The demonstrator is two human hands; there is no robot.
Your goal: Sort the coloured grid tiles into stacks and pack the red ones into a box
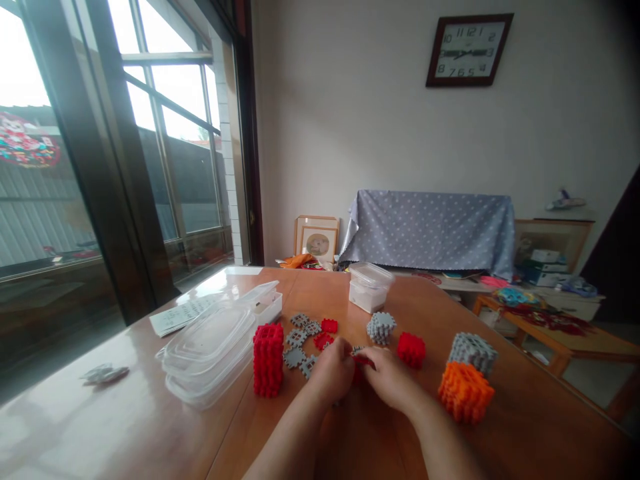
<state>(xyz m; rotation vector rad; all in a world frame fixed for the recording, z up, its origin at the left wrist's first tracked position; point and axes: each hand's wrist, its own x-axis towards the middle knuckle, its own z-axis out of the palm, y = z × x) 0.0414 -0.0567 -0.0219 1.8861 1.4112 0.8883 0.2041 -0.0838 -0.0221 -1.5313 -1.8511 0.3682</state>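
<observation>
My left hand (331, 369) and my right hand (387, 375) meet over the wooden table (525, 427), fingers curled round small red and grey toothed puzzle pieces (361, 359) held between them. Just beyond the hands lie several loose grey flat pieces (300, 340) and red flat pieces (329, 325). A tall red block tower (268, 360) stands left of my left hand. To the right sit a small red cube (411, 349), a grey cube (381, 327), and a grey cube (473, 351) on top of an orange cube (465, 392).
Stacked clear plastic lids (210, 353) and an open container (267, 300) lie at the left, a lidded clear box (369, 287) at the far middle. A paper sheet (175, 317) and a crumpled wrapper (104, 373) sit near the window. A low cluttered table (550, 320) stands at the right.
</observation>
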